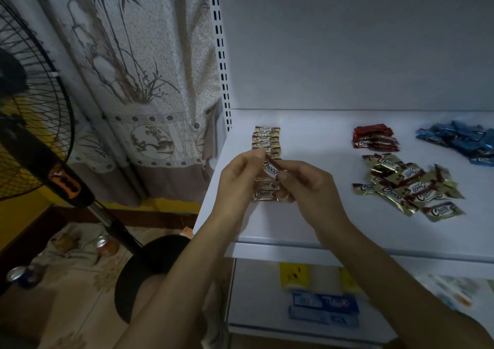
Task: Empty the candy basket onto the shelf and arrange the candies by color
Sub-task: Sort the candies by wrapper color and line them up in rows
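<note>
At the far left a standing fan (32, 124) is sitting off the shelf and is playing no part; the white shelf (307, 228) is carrying all the candy in view, and the basket is not showing anywhere. The left hand (238, 177) is hovering over the shelf's left end, its fingers curled and its fingertips pinching the upper left end of a single gold candy (270, 171). That candy is hanging between the two hands, directly above the row of gold candies (266, 139), which is running away from the person with each piece lying crosswise. The held piece's long axis is tilting diagonally, so it is probably needing a small turn to match the row; the hands are hiding the row's middle, so where the gap is lying cannot be told. The right hand (307, 185) is pinching the candy's lower right end between thumb and forefinger, its other fingers folded in; both hands are about equally near the row, the left one lying slightly closer to it. Farther right, well apart from the hands, a small stack of red candies (374, 139) is lying toward the back. In front of it a loose gold pile (406, 188) is waiting unsorted; at the far right the blue candies (459, 141) are lying heaped together.
</note>
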A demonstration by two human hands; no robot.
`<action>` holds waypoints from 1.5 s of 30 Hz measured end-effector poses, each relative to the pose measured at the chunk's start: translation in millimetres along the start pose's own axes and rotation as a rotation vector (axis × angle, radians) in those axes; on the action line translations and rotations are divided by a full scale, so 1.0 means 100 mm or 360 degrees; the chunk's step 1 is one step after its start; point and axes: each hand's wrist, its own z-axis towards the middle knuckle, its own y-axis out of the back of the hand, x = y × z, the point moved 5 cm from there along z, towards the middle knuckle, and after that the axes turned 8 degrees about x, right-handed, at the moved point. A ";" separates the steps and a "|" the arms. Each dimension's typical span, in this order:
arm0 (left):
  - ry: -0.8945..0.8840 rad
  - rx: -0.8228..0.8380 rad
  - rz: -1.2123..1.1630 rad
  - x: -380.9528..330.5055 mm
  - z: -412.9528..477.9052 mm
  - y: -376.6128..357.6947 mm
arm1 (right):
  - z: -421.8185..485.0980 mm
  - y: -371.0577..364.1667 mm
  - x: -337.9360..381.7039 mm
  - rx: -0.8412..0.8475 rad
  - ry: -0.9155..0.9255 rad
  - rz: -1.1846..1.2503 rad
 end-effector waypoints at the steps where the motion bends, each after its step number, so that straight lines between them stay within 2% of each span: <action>1: -0.0032 0.0031 0.0114 0.00 -0.02 0.02 | 0.00 0.01 0.03 0.0008 0.0070 -0.0086; 3: -0.0094 0.0061 0.0250 -0.01 -0.04 0.07 | 0.01 0.02 0.07 0.0010 0.0157 -0.0200; 8: -0.0091 0.0076 0.0204 -0.11 -0.08 0.11 | 0.05 0.11 0.03 -0.0040 -0.0003 0.0065; 12: -0.0134 0.0006 0.0355 -0.11 -0.10 0.24 | 0.05 0.21 0.03 -0.0087 -0.0014 -0.0059; 16: -0.0201 0.0086 0.0586 -0.08 -0.11 0.32 | 0.02 0.19 -0.02 -0.0014 -0.0063 -0.0199; 19: -0.0162 0.0062 0.0729 0.06 -0.07 0.41 | 0.01 0.14 -0.14 -0.0015 -0.0082 -0.0505; 22: -0.0117 -0.0027 0.1176 0.21 -0.03 0.49 | 0.01 0.11 -0.23 -0.0008 -0.0051 -0.1041; 25: -0.0044 -0.0072 0.1605 0.25 -0.05 0.47 | -0.02 0.09 -0.31 0.0023 -0.0092 -0.1268; 28: -0.0086 -0.0094 0.1775 0.24 -0.10 0.42 | -0.05 0.09 -0.37 0.0042 -0.0081 -0.1268; 37: -0.0140 -0.0148 0.1727 0.23 -0.08 0.42 | 0.01 0.10 -0.37 0.0023 -0.0067 -0.1246; 42: -0.0202 -0.0118 0.1832 0.19 -0.07 0.41 | 0.02 0.14 -0.34 0.0001 -0.0073 -0.1074; 45: -0.0356 -0.0122 0.1867 0.11 -0.10 0.23 | -0.02 0.22 -0.25 -0.0073 0.0029 -0.1059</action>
